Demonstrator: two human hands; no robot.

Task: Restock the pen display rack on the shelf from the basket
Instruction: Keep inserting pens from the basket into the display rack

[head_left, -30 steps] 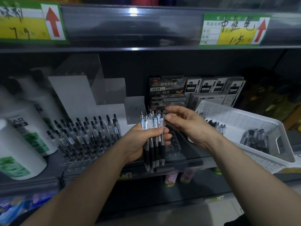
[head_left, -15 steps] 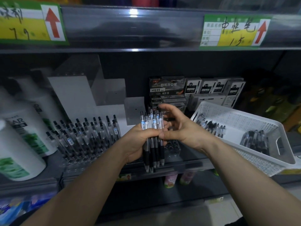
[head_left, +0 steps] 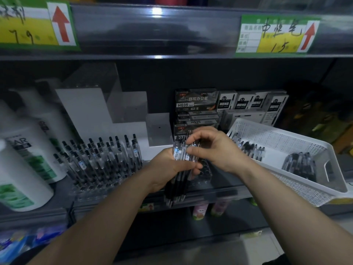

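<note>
My left hand (head_left: 168, 169) grips a bundle of clear pens (head_left: 176, 185) with black grips, held upright in front of the shelf edge. My right hand (head_left: 215, 150) pinches the top of one pen in that bundle. The clear pen display rack (head_left: 205, 172) stands on the shelf; its left part holds several upright pens (head_left: 103, 159), and its right end behind the bundle shows empty holes. The white perforated basket (head_left: 298, 140) sits tilted on the shelf at the right, with loose pens (head_left: 248, 148) lying inside.
Large white bottles (head_left: 24, 169) stand at the left. A stepped white acrylic riser (head_left: 89, 113) stands behind the rack. Stacked pen boxes (head_left: 196, 109) fill the back centre. The upper shelf edge carries price tags (head_left: 277, 35). Small bottles (head_left: 198, 212) stand on the shelf below.
My right hand has come in from beside the bundle and closed its fingers on the top of a pen. The bundle in my left hand has stayed in place.
</note>
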